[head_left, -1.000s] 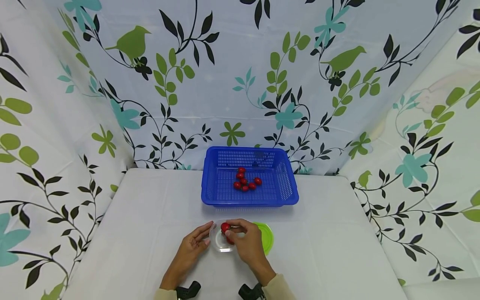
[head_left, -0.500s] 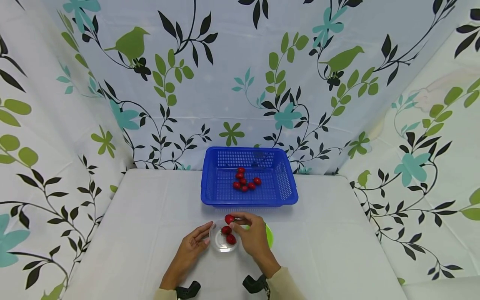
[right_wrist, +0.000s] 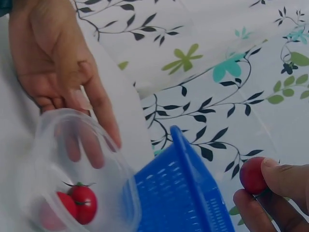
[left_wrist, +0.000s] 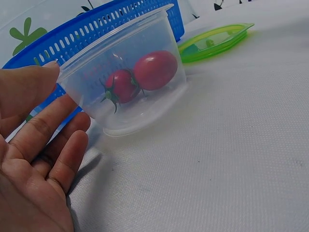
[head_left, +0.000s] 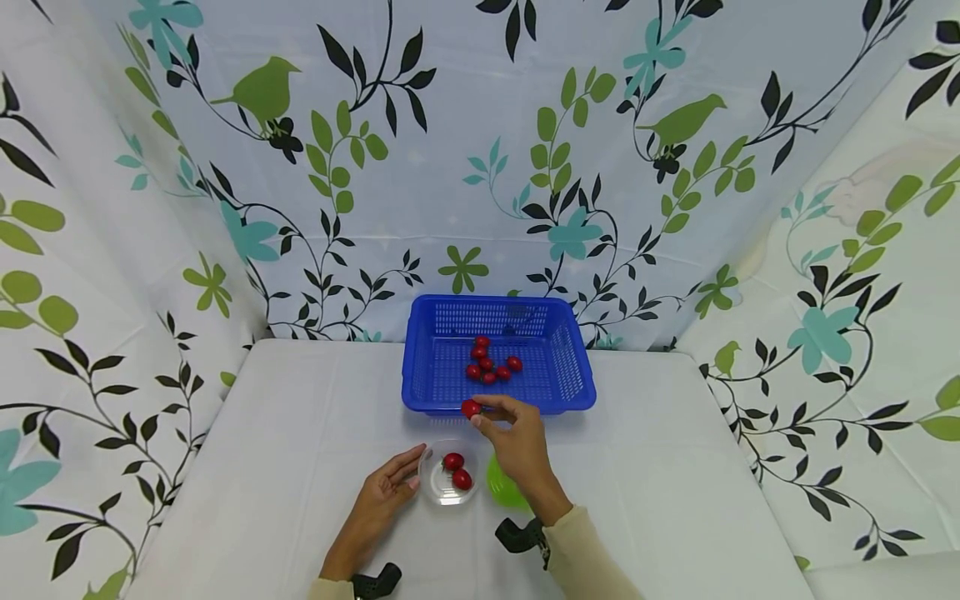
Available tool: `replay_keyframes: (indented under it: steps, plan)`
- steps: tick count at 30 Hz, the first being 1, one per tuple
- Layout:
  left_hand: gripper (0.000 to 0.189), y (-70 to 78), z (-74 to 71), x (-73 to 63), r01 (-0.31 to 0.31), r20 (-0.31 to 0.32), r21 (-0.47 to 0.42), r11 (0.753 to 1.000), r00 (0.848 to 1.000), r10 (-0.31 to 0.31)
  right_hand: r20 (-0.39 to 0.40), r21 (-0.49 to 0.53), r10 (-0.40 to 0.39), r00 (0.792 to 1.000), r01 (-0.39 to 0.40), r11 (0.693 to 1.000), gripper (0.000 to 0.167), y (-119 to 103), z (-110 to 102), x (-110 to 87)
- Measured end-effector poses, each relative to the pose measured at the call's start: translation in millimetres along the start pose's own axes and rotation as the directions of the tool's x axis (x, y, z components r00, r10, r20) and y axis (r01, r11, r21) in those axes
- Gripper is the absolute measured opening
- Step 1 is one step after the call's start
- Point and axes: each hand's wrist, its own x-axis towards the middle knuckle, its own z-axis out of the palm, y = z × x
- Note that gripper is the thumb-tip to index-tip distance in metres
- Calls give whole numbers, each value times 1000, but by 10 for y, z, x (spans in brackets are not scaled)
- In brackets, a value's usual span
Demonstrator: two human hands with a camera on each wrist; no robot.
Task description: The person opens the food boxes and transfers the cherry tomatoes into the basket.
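Note:
Between the thumb and fingertips of my right hand (head_left: 517, 437) a cherry tomato (head_left: 471, 408) is pinched, held at the basket's front rim in the head view. In the right wrist view this cherry tomato (right_wrist: 254, 176) shows smooth and red. My left hand (head_left: 386, 492) rests with loosely extended fingers against the left side of a clear plastic tub (left_wrist: 145, 116). Its thumb (left_wrist: 31, 89) is right at the tub's rim. Two cherry tomatoes lie in the tub: one (left_wrist: 155, 70) shows its side, the other (left_wrist: 122, 87) its green stem.
A blue perforated basket (head_left: 420, 358) stands behind the tub, with several cherry tomatoes (head_left: 486, 364) inside. Right of the tub lies a bright green lid (head_left: 504, 487), partly hidden by the right hand. A patterned curtain (head_left: 465, 167) hangs behind the white table (head_left: 300, 433).
My right hand has moved from over the tub up and away to the basket's front rim, carrying one cherry tomato. Two cherry tomatoes stay in the tub. The left hand has not moved.

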Motion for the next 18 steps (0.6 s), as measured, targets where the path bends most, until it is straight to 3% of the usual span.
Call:
replay_keyframes:
  steps: [18]
  plan:
    - [55,20,-2,-6,0,-1,-11,1000,1000,0,-72,-11,-79,994,79,997,27,-152,-233,523]
